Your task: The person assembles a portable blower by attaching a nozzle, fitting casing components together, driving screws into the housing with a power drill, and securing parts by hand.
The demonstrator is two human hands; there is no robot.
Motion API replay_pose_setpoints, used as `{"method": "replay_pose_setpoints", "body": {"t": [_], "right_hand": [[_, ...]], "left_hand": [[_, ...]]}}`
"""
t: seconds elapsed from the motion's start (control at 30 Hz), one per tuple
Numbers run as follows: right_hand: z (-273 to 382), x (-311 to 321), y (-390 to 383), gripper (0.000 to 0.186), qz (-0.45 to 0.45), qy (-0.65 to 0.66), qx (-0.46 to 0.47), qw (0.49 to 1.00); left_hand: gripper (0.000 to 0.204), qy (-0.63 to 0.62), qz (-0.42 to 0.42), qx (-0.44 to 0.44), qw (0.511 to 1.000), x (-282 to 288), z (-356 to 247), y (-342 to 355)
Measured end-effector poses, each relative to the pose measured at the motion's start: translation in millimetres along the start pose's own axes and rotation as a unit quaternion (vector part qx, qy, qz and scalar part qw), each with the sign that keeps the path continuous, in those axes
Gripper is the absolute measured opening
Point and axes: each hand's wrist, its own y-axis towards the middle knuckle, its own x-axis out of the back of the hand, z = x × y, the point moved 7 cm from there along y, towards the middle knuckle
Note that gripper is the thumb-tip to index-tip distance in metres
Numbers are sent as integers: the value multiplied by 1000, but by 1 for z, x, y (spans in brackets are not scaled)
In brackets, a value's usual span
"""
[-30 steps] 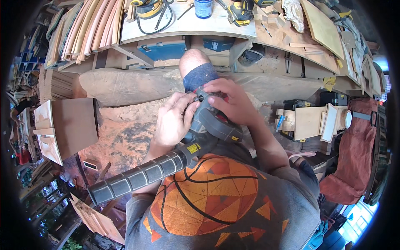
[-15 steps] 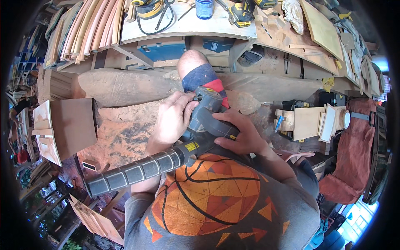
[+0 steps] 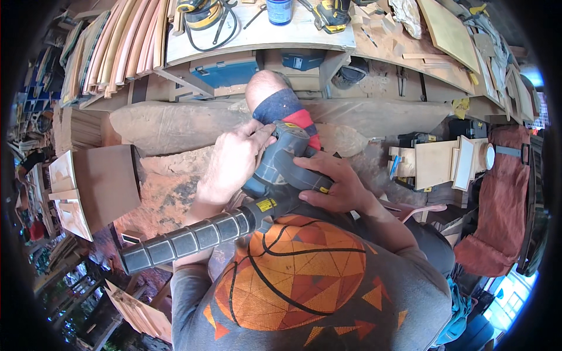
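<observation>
From the head view I'm watching a person holding a grey power tool (image 3: 275,167) just in front of an orange-printed T-shirt (image 3: 293,263). The tool's ridged black tube (image 3: 190,238) is sticking out to its left and back toward the body. The left hand (image 3: 236,157) is resting half closed against the tool's far left side, fingers and thumb bunching together; I'm not managing to tell whether the tips are pinching a small part. The right hand (image 3: 341,184) is curving around the tool's right side, thumb and fingers standing apart and clasping its thick handle. Just beyond the tool, a bare knee (image 3: 264,88) is showing past blue cloth (image 3: 275,105) with a red band. Farther beyond it, a workbench (image 3: 257,40) is carrying a blue tub (image 3: 280,10) and a yellow-and-black sander (image 3: 202,16). Well left of the tool, a brown panel (image 3: 108,190) is standing; well right of it, red-brown cloth (image 3: 492,213) is draping.
</observation>
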Motion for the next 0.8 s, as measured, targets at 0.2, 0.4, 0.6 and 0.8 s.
{"method": "replay_pose_setpoints", "body": {"t": [0.2, 0.4, 0.6, 0.8], "right_hand": [[1, -3, -3, 67, -11, 13, -6, 1000], [3, -3, -3, 68, -10, 10, -22, 1000], [3, -5, -4, 68, -2, 18, -22, 1000], [3, -6, -2, 68, -1, 7, -16, 1000]], "left_hand": [[25, 21, 11, -48, 999, 0, -2, -1], [23, -93, 1, -11, 996, -4, 11, 0], [26, -123, -33, 21, 992, -7, 14, -9], [27, -140, -77, 27, 987, -7, 10, -16]]}}
